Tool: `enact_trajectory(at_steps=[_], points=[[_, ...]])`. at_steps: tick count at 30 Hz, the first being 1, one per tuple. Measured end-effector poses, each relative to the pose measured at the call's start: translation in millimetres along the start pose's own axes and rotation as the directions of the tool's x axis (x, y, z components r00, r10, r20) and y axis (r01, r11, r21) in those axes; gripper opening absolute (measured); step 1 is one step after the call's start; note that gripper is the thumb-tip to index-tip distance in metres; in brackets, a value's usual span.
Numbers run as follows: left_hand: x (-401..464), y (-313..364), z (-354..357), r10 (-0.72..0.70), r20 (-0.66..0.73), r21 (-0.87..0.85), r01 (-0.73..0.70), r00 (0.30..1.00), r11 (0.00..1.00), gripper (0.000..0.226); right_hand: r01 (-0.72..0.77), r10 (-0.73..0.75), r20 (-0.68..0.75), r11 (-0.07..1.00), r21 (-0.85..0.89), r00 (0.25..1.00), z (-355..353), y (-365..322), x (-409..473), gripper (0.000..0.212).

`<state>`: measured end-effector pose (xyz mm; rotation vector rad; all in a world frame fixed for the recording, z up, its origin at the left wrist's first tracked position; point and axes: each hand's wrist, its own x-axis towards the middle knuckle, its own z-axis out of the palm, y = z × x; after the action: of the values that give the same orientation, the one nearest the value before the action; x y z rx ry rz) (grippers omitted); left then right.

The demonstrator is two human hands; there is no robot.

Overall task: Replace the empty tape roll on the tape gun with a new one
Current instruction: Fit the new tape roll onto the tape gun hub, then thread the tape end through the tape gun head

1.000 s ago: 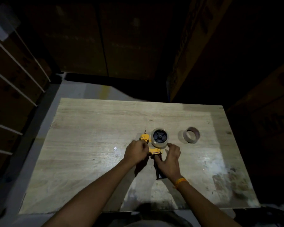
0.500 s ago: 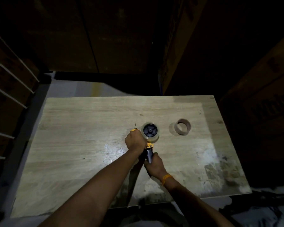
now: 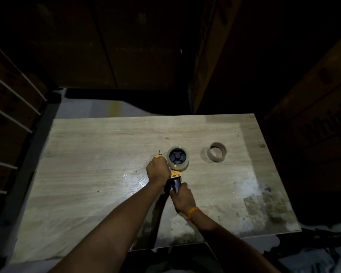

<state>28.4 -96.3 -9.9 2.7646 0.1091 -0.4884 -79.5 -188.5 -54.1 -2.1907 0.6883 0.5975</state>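
The yellow and black tape gun (image 3: 174, 175) lies on the wooden table (image 3: 91, 174) near its middle. A clear tape roll (image 3: 178, 159) sits on the gun's black hub. My left hand (image 3: 157, 170) is closed over the gun's front end, just left of the roll, and hides most of that part. My right hand (image 3: 182, 197) grips the black handle from below. An empty brown cardboard core (image 3: 217, 151) stands on the table to the right of the gun, apart from both hands.
Large cardboard boxes (image 3: 311, 123) stand close on the right and behind the table. A rack with white bars (image 3: 14, 107) is on the left. The table's near right part is stained and scuffed.
My right hand slid from beside the roll down onto the black handle. My left hand moved up over the gun's front end. The view shifted slightly; the cardboard core stayed put.
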Motion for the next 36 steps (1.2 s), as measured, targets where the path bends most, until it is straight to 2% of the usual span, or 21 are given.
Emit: enact_trajectory(at_steps=[4,7,10,15,21,24,26,28,32,36], points=[[8.2,-14.4,-6.2,0.114,0.033,0.074,-0.116,0.993,0.990,0.020,0.016,-0.017,-0.034,0.999,-0.047,0.999,-0.7,-1.9,-3.4,0.044],[6.4,-22.5,-10.3,0.257,0.080,0.189,-0.268,0.963,0.945,0.011,0.023,-0.026,-0.055,0.998,-0.063,0.998,-2.1,-0.5,-3.6,0.044],[0.7,-31.2,-7.7,0.353,0.090,0.250,-0.364,0.931,0.897,0.013,0.010,-0.014,-0.066,0.998,-0.058,0.998,-5.2,0.8,-2.5,0.043],[-9.0,-45.2,-7.7,0.422,0.032,0.231,-0.417,0.906,0.879,0.018,-0.009,0.003,-0.076,0.997,-0.077,0.997,-9.3,1.5,-1.5,0.043],[-11.5,-53.5,-16.9,0.387,0.001,0.191,-0.380,0.922,0.905,0.020,-0.001,-0.004,-0.086,0.999,-0.054,0.996,-10.9,-1.3,0.9,0.043],[-10.3,-52.5,-30.3,0.413,0.024,0.204,-0.409,0.911,0.890,0.020,-0.002,-0.001,-0.066,0.999,-0.049,0.998,-14.9,1.0,2.1,0.044],[-7.5,-49.1,-45.0,0.475,0.059,0.228,-0.475,0.878,0.850,0.021,-0.009,0.008,-0.036,0.999,-0.038,0.999,-20.4,1.5,2.5,0.043],[-4.0,-42.0,-62.8,0.570,0.110,0.260,-0.577,0.814,0.774,0.022,0.003,-0.003,-0.023,1.000,-0.019,1.000,-26.8,-0.2,2.8,0.039],[-0.5,-24.5,-96.0,0.667,0.187,0.297,-0.688,0.721,0.662,0.017,0.009,-0.006,-0.058,0.999,0.047,0.998,-38.2,-7.6,-2.5,0.023],[0.0,-4.0,-128.6,0.693,0.329,0.310,-0.766,0.642,0.563,0.003,0.015,-0.007,-0.083,0.994,0.104,0.997,-47.4,-13.1,-8.9,0.031]])
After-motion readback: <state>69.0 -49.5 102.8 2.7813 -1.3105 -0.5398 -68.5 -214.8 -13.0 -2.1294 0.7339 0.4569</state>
